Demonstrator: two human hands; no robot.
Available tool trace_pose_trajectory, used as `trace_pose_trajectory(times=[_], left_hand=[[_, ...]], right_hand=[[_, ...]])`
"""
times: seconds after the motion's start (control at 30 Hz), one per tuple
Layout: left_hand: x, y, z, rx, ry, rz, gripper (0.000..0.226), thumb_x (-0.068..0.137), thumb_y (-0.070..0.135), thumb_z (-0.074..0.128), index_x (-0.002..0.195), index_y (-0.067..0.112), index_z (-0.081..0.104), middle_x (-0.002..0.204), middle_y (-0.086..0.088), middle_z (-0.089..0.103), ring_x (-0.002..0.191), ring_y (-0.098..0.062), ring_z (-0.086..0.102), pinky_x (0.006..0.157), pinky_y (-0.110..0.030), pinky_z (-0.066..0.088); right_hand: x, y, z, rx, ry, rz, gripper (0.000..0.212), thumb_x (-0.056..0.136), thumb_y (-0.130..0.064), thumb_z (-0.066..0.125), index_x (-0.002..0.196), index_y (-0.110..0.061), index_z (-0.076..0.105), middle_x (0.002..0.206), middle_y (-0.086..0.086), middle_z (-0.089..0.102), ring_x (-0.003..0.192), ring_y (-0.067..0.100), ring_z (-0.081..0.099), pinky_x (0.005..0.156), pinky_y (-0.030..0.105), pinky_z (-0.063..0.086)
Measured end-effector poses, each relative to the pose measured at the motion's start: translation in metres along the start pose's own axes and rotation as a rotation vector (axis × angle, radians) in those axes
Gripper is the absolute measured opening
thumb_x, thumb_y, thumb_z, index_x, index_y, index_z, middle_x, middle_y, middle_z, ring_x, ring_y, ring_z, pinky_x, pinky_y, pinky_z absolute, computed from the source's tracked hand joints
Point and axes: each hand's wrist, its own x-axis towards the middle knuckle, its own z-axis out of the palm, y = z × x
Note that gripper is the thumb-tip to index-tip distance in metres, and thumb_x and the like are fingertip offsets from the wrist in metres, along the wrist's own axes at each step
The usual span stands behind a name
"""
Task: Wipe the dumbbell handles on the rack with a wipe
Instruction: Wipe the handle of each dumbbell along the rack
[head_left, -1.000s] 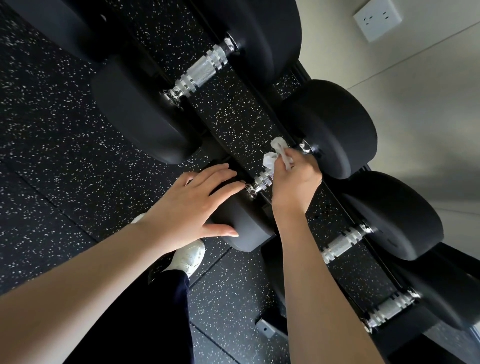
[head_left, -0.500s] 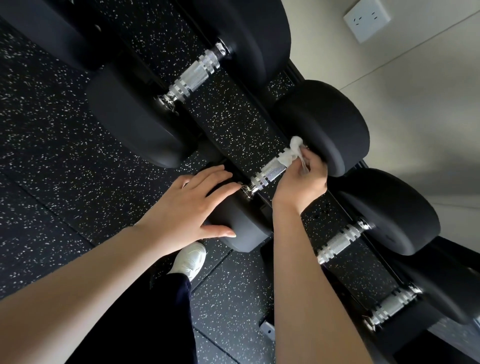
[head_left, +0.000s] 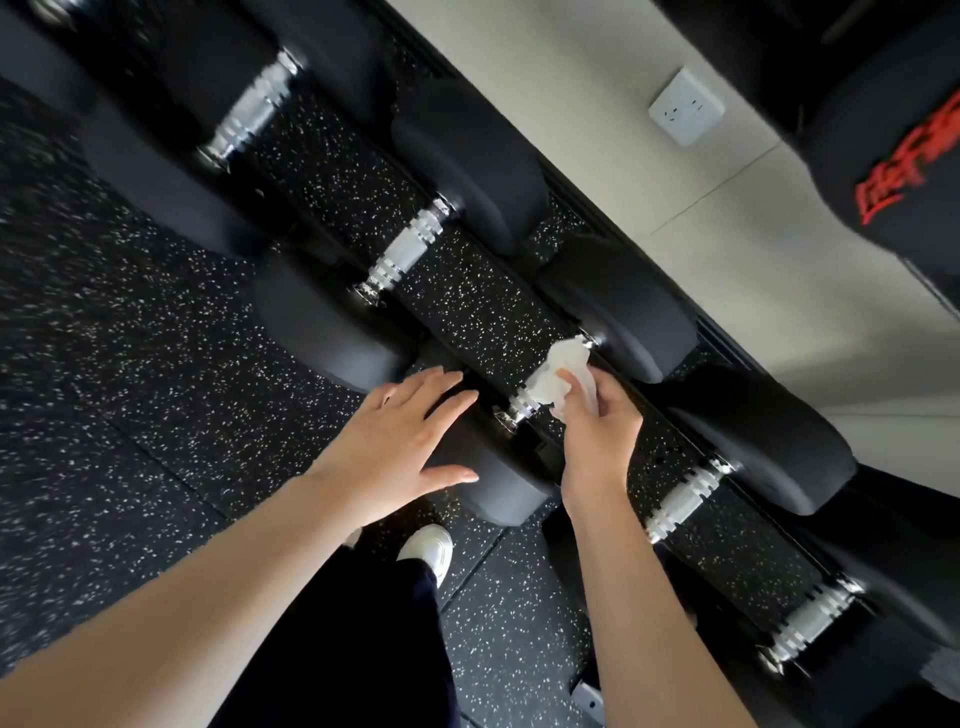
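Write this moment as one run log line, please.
step: wiping dumbbell handle | right hand: presses wipe on handle | left hand: flat on near dumbbell head | neighbour handles: bare

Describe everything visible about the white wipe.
The wipe is a small, crumpled white sheet, soft and thin like tissue or a moist cloth. It is draped over the far part of a ridged silver dumbbell handle, near the black weight head by the wall. The right hand presses it against the handle with its fingertips. The handle's near end stays uncovered. The left hand does not touch it; it rests flat on the near weight head.
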Motion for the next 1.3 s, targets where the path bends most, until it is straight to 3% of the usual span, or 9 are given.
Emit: trace_pose_trajectory(times=[0.1,0.23,0.33,0.43,0.57,0.73,1.0,1.13,1.3], left_hand=[[0.000,-0.015,-0.021,0.064,0.032,-0.021,0.072,0.083,0.065,0.043,0.132,0.014,0.052,0.136,-0.007,0.053,0.127,-0.027,0.050,0.091,-0.043,0.049],[0.001,-0.046,-0.044,0.124,0.056,-0.086,0.073,0.075,0.058,0.057,0.129,0.010,0.056,0.133,-0.012,0.055,0.124,-0.031,0.053,0.090,-0.047,0.048],[0.000,-0.076,-0.054,0.132,0.057,-0.131,0.075,0.072,0.055,0.066,0.130,0.010,0.054,0.134,-0.012,0.054,0.124,-0.032,0.051,0.093,-0.048,0.045],[0.000,-0.105,-0.056,0.132,0.030,-0.145,0.076,0.072,0.054,0.070,0.132,0.010,0.053,0.135,-0.012,0.053,0.126,-0.032,0.050,0.094,-0.048,0.045],[0.002,-0.138,-0.055,0.115,-0.028,-0.117,0.078,0.072,0.057,0.064,0.133,0.011,0.053,0.135,-0.012,0.053,0.126,-0.032,0.050,0.094,-0.048,0.045],[0.006,-0.163,-0.053,0.083,-0.059,-0.031,0.077,0.073,0.059,0.057,0.133,0.012,0.053,0.136,-0.010,0.053,0.128,-0.029,0.049,0.094,-0.048,0.046],[0.011,-0.178,-0.046,0.011,-0.072,0.032,0.070,0.081,0.063,0.046,0.134,0.016,0.046,0.136,-0.006,0.050,0.132,-0.026,0.040,0.093,-0.046,0.046],[0.012,-0.180,-0.045,0.034,-0.109,0.040,0.070,0.082,0.065,0.036,0.135,0.019,0.045,0.137,-0.004,0.049,0.133,-0.025,0.039,0.093,-0.043,0.043],[0.013,-0.181,-0.045,0.046,-0.118,0.050,0.070,0.083,0.064,0.037,0.134,0.018,0.048,0.137,-0.004,0.049,0.133,-0.025,0.040,0.094,-0.042,0.042]], right_hand=[[-0.008,-0.013,0.013,0.029,-0.076,0.006,0.011,0.083,-0.011,0.066,0.092,-0.017,0.070,0.105,0.006,0.069,0.101,0.019,0.063,0.091,0.036,0.052],[-0.013,-0.028,0.042,0.019,-0.125,-0.008,0.014,0.084,-0.010,0.065,0.087,-0.023,0.068,0.095,0.001,0.067,0.077,0.014,0.056,0.067,0.024,0.048],[-0.013,-0.032,0.069,-0.020,-0.162,-0.023,0.013,0.084,-0.011,0.066,0.084,-0.024,0.066,0.083,-0.008,0.065,0.078,0.011,0.056,0.073,0.026,0.048],[-0.009,-0.032,0.101,-0.083,-0.131,-0.045,0.010,0.083,-0.016,0.068,0.084,-0.026,0.066,0.088,-0.009,0.065,0.083,0.009,0.058,0.078,0.026,0.048],[0.002,-0.035,0.142,-0.108,-0.064,-0.043,0.010,0.083,-0.015,0.068,0.089,-0.022,0.064,0.084,-0.012,0.062,0.076,0.003,0.057,0.067,0.015,0.042],[0.021,-0.043,0.184,-0.118,0.060,-0.041,0.013,0.084,-0.016,0.065,0.090,-0.024,0.058,0.083,-0.010,0.056,0.079,0.011,0.054,0.066,0.018,0.040],[0.041,-0.045,0.219,-0.022,0.258,-0.008,0.017,0.082,-0.013,0.067,0.084,-0.025,0.056,0.076,-0.011,0.055,0.071,0.008,0.056,0.069,0.024,0.046],[0.037,-0.036,0.221,-0.025,0.350,-0.054,0.029,0.084,-0.015,0.068,0.094,-0.020,0.041,0.082,-0.008,0.051,0.066,0.002,0.052,0.062,0.017,0.041],[0.039,-0.032,0.224,0.002,0.370,-0.048,0.027,0.082,-0.004,0.064,0.075,-0.021,0.046,0.075,-0.008,0.052,0.075,0.019,0.060,0.076,0.032,0.050]])
